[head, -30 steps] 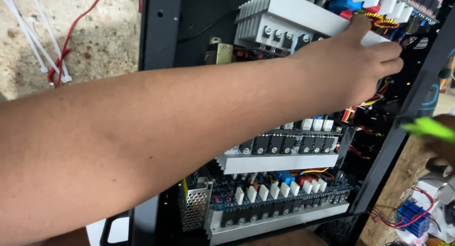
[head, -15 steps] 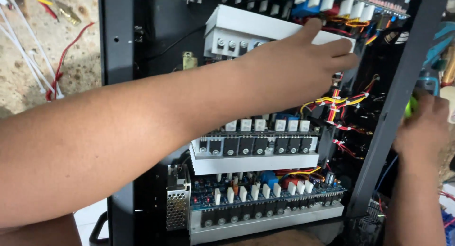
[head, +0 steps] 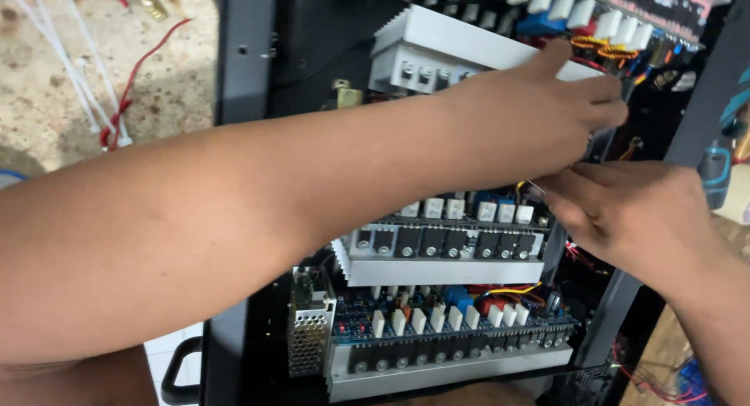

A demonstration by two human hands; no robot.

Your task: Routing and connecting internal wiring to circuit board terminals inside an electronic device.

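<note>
Newly reaching in, right hand (head: 633, 214) pinches wires (head: 530, 189) beneath left hand (head: 539, 113) gripping the heatsink (head: 437, 50).

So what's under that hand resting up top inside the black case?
The left hand lies on a pale finned metal block with a row of screws along its front. What its palm and fingers cover, near the coloured wires, is hidden.

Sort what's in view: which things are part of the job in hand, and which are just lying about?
In hand:
left hand on the top heatsink
right hand at the wires beneath it
black chassis

Lying about:
red wire and white cables on the floor
lower boards, untouched
</note>
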